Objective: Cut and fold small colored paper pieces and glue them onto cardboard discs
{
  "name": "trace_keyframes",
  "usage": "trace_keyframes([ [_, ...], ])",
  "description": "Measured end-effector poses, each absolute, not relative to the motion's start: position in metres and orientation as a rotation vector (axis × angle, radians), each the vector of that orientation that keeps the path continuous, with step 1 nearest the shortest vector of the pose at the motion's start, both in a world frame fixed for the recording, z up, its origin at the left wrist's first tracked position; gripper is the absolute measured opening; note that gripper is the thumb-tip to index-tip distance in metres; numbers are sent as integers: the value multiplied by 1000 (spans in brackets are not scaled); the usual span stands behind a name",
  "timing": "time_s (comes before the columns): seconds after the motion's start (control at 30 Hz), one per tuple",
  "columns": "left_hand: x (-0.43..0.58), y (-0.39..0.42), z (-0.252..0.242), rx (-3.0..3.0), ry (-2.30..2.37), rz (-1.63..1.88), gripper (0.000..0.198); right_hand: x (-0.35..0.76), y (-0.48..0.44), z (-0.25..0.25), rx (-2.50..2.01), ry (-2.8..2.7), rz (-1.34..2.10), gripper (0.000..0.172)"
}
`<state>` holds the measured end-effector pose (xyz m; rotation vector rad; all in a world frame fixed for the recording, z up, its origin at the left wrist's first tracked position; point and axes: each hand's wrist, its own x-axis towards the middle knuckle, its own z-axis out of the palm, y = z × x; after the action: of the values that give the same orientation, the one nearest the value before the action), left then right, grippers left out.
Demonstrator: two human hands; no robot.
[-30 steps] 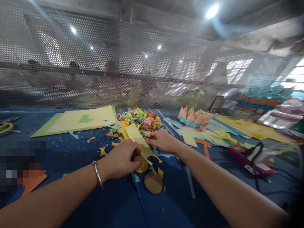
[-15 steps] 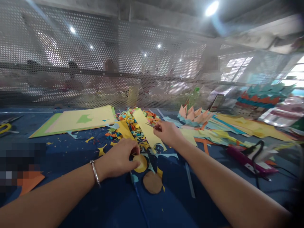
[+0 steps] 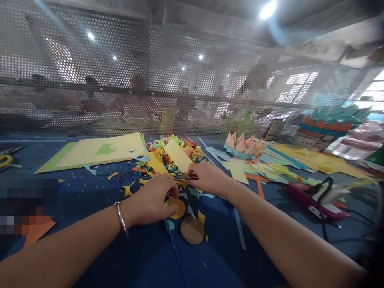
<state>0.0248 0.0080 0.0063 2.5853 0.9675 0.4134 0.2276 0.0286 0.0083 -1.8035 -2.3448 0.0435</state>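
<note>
My left hand, a metal bangle on its wrist, lies curled on the blue table with its fingertips pinched on the rim of a yellow paper disc. My right hand is closed just beyond it, pinching the lower end of a pale yellow paper strip that slants up and away over a heap of small coloured paper scraps. A brown paper disc lies flat in front of both hands.
Yellow and green sheets lie at the back left, scissors at the far left. Pointed paper shapes, loose coloured sheets and a purple glue gun with cord sit to the right. A perforated metal screen backs the table; people sit beyond it.
My right hand lifted the yellow strip away toward the scrap heap, then drew back close to my left hand, sliding down the strip. The left hand stayed on the yellow disc.
</note>
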Motion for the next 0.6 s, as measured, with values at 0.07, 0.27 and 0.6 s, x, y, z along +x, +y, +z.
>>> trace_keyframes([
  [0.07, 24, 9, 6, 2578, 950, 410, 12, 228, 28, 6, -1808, -2397, 40, 12],
  [0.27, 22, 11, 9, 2531, 955, 415, 16, 228, 24, 7, -1807, -2495, -25, 16],
  [0.6, 19, 21, 6, 2202, 948, 565, 16, 221, 8, 20, -1802, -2509, -139, 17],
])
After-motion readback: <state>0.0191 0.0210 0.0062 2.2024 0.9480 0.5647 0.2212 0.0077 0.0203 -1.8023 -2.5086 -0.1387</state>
